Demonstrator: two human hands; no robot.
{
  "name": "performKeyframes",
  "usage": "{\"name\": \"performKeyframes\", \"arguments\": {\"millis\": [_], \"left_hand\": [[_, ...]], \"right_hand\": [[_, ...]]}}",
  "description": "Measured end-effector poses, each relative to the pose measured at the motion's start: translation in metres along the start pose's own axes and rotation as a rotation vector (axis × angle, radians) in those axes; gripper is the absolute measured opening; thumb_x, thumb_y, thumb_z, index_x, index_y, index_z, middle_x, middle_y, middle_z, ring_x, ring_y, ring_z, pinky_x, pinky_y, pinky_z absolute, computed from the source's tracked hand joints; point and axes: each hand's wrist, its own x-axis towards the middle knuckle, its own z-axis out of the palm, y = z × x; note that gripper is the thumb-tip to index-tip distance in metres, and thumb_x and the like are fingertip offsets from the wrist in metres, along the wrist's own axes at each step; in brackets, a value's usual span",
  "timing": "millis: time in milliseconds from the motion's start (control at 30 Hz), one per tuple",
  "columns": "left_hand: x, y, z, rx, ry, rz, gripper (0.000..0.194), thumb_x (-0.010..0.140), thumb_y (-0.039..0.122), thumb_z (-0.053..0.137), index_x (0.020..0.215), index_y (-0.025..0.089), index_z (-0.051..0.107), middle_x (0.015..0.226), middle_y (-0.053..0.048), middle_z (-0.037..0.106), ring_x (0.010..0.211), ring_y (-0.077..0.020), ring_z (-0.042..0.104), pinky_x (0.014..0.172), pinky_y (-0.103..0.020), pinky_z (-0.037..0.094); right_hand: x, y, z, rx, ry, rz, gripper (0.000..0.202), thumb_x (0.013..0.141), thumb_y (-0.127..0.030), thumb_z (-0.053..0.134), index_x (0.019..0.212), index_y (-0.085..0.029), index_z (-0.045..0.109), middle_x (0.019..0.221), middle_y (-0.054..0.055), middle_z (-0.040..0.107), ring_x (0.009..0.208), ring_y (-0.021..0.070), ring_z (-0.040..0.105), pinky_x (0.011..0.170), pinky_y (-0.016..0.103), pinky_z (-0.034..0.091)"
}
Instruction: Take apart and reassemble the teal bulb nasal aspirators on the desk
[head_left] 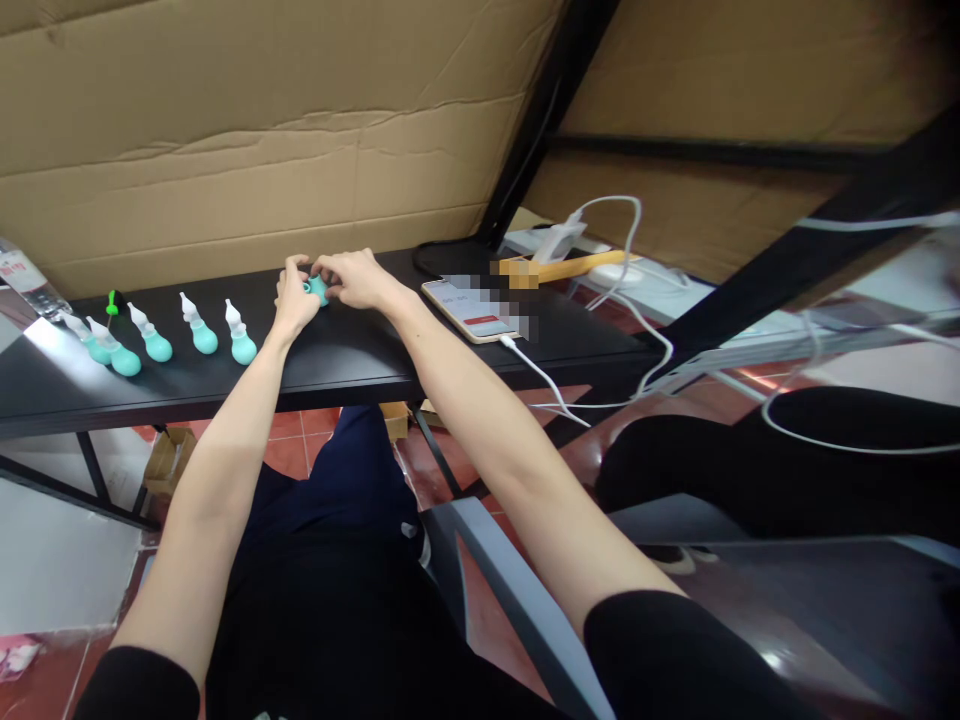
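Both hands meet over the black table (345, 355) around a small teal piece (318, 290). My left hand (295, 303) has its fingers closed on the piece's left side. From the right, my right hand (358, 278) pinches the same piece with curled fingers. To the left stand or lean several teal bulbs with white pointed tips, among them one bulb (242, 345) nearest my left forearm and another bulb (203, 335) beside it. A small green-and-black item (113, 303) is behind them.
A phone (476, 308) with a white charging cable (551, 385) lies right of my hands. A clear bottle (30, 278) is at the far left. Cardboard (262, 130) rises behind the table. A black metal post (551, 110) stands at the right.
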Motion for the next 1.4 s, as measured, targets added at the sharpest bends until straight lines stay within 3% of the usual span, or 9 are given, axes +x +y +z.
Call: {"name": "performKeyframes", "arguments": {"millis": [100,367,667,1000,1400], "left_hand": [[-0.001,0.000,-0.002,-0.026,0.009,-0.095,0.065,0.081,0.006,0.076,0.138,0.030,0.054,0.131,-0.009,0.067,0.120,-0.0279,0.068,0.111,-0.049,0.057],[-0.004,0.001,-0.011,-0.030,0.053,-0.055,0.054,0.081,0.001,0.071,0.125,0.027,0.055,0.135,-0.011,0.067,0.122,-0.0263,0.067,0.117,-0.042,0.055],[-0.001,-0.003,-0.012,-0.021,0.086,-0.030,0.049,0.080,0.001,0.073,0.118,0.028,0.058,0.132,-0.011,0.069,0.124,-0.0277,0.066,0.116,-0.041,0.055],[-0.002,-0.003,-0.006,-0.039,0.017,-0.012,0.050,0.079,-0.001,0.074,0.119,0.027,0.063,0.124,-0.009,0.065,0.116,-0.0249,0.070,0.114,-0.041,0.060],[0.004,-0.016,-0.003,-0.074,0.042,-0.055,0.049,0.083,0.003,0.079,0.123,0.026,0.064,0.135,-0.010,0.057,0.121,-0.0250,0.069,0.116,-0.042,0.059]], "right_hand": [[0.001,-0.002,0.002,-0.015,0.048,0.031,0.042,0.097,-0.020,0.064,0.138,-0.021,0.073,0.125,0.014,0.083,0.123,0.0391,0.070,0.108,0.053,0.041],[0.017,-0.010,0.019,-0.136,0.149,0.117,0.040,0.104,-0.019,0.052,0.140,-0.017,0.072,0.132,0.021,0.080,0.125,0.0413,0.066,0.103,0.050,0.047],[0.026,-0.014,0.028,-0.179,0.124,0.131,0.045,0.105,-0.014,0.046,0.142,-0.015,0.071,0.138,0.024,0.078,0.131,0.0431,0.068,0.105,0.053,0.049],[0.030,-0.018,0.029,-0.159,0.174,0.154,0.045,0.104,-0.014,0.044,0.136,-0.018,0.076,0.131,0.021,0.081,0.125,0.0405,0.069,0.102,0.051,0.051],[0.029,-0.013,0.029,-0.113,0.130,0.116,0.048,0.105,-0.013,0.042,0.143,-0.014,0.072,0.137,0.023,0.079,0.131,0.0409,0.069,0.105,0.051,0.051]]}}
